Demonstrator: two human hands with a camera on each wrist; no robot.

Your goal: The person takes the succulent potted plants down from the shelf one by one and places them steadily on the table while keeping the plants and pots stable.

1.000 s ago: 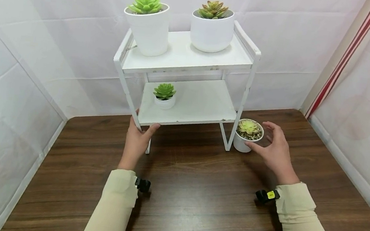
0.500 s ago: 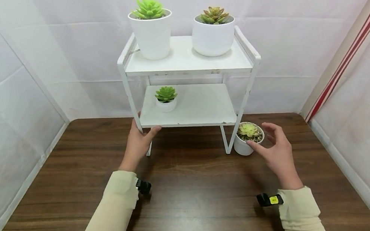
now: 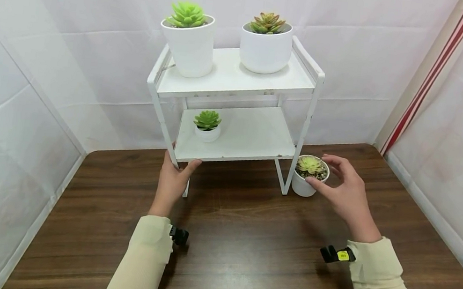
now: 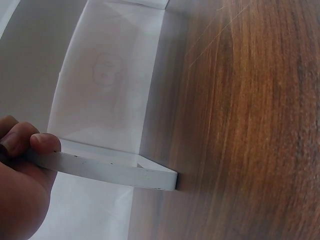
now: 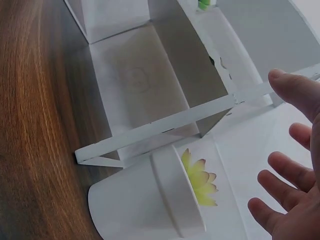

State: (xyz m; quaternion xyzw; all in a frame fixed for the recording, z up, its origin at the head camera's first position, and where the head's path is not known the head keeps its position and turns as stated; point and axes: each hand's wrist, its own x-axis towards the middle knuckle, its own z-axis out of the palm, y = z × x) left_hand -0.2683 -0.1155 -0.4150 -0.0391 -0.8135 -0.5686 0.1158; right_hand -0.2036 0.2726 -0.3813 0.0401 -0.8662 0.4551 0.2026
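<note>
A white two-tier shelf (image 3: 254, 128) stands on a wooden table. My left hand (image 3: 171, 183) grips its front left leg just at the lower tier, fingers behind and thumb in front. In the left wrist view the fingers curl round the white leg (image 4: 105, 169). Beside the right leg sits a small white pot (image 3: 303, 187) with a yellow-green succulent (image 3: 310, 165). My right hand (image 3: 349, 194) hovers at that pot's right side, thumb and fingers spread. The right wrist view shows a gap between its fingers (image 5: 285, 180) and the pot (image 5: 140, 200).
On the top tier are a tapered white pot (image 3: 190, 50) with a bright green succulent and a rounded white pot (image 3: 265, 51) with a reddish one. The lower tier bears a tiny potted succulent (image 3: 207, 135) at left. White sheeting (image 3: 109, 56) surrounds the table (image 3: 219, 256).
The whole scene sits slightly lower in the head view, as the camera has tilted a little. Both hands keep nearly the same places by the shelf and the pot.
</note>
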